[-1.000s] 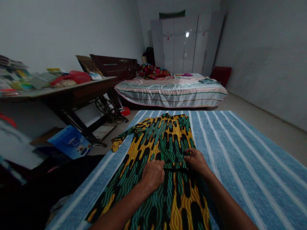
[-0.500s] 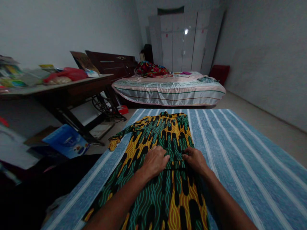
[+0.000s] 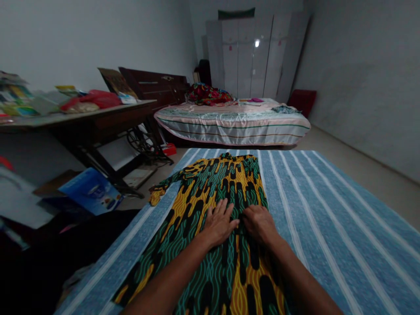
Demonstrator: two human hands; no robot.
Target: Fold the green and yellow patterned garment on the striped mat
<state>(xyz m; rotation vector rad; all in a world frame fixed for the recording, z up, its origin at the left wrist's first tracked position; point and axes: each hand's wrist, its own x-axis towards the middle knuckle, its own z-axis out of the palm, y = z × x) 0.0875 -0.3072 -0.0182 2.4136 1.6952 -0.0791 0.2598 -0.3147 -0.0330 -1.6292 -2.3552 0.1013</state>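
A long patterned dress (image 3: 216,280) in green, yellow and black lies lengthwise on a blue and white striped sheet (image 3: 315,218). Its collar points away from me, and one sleeve stretches out to the left. My left hand (image 3: 218,225) rests flat near the waist, fingers apart on the fabric. Close beside it on the right, my right hand (image 3: 259,223) is curled with its fingers pinched on the dress at waist height. The fingertips are partly hidden, so the exact fold between them does not show.
A second bed (image 3: 229,127) with a bunched red floral blanket (image 3: 210,94) stands beyond. To the left are a cluttered sewing table (image 3: 108,116) with a treadle and a blue box (image 3: 92,192) on the floor. Pale wardrobes (image 3: 246,61) line the back wall.
My left hand has opened from a curled shape and spread flat, slightly to the right. My right hand has moved a little left, toward the dress's middle, still curled.
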